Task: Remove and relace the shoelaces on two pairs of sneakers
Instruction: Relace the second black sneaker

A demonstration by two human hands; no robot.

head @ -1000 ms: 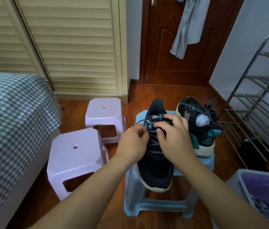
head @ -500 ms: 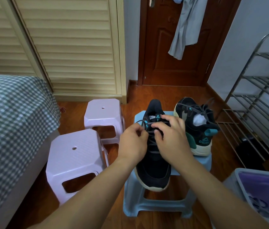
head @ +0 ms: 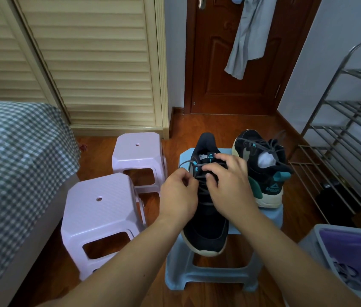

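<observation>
While a checked bed (head: 15,165) fills the left, two lilac stools (head: 99,218) stand near it. Blue stool (head: 210,271), centre: black sneaker (head: 206,231), its mate (head: 263,173) just right. Left hand (head: 178,193) and right hand (head: 230,189) both pinch the grey lace (head: 194,168).

Two bare forearms enter from the bottom edge, no sleeves visible on either. Left hand (head: 179,193) and right hand (head: 230,189) bare: no gloves, rings, watch or wristband seen. Nails short, unpainted where visible. Rest of the person out of view.
</observation>
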